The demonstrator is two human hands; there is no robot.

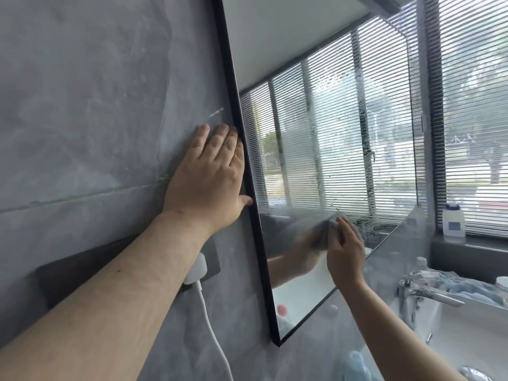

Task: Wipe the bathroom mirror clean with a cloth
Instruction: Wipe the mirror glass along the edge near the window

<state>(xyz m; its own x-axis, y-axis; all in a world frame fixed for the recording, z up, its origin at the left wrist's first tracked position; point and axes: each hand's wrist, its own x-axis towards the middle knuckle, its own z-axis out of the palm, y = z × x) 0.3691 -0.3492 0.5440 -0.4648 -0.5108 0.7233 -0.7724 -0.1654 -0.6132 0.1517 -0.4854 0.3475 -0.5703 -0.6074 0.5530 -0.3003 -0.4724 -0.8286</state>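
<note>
A white cable (211, 334) hangs from a plug (195, 268) on the grey wall (82, 105). The left hand (204, 182) lies flat there, fingers straight and together, touching the mirror (316, 133) frame. The right hand (345, 253) pinches a grey cloth (325, 232) against the wet glass. Beyond, a faucet (428, 291) and a white bottle (453, 222) by the blinds (475, 105).

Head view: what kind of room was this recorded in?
Most likely a bathroom. A black-framed mirror hangs on a grey tiled wall, a chrome faucet stands over a white sink, and a white bottle sits on the window ledge by the slatted blinds.
</note>
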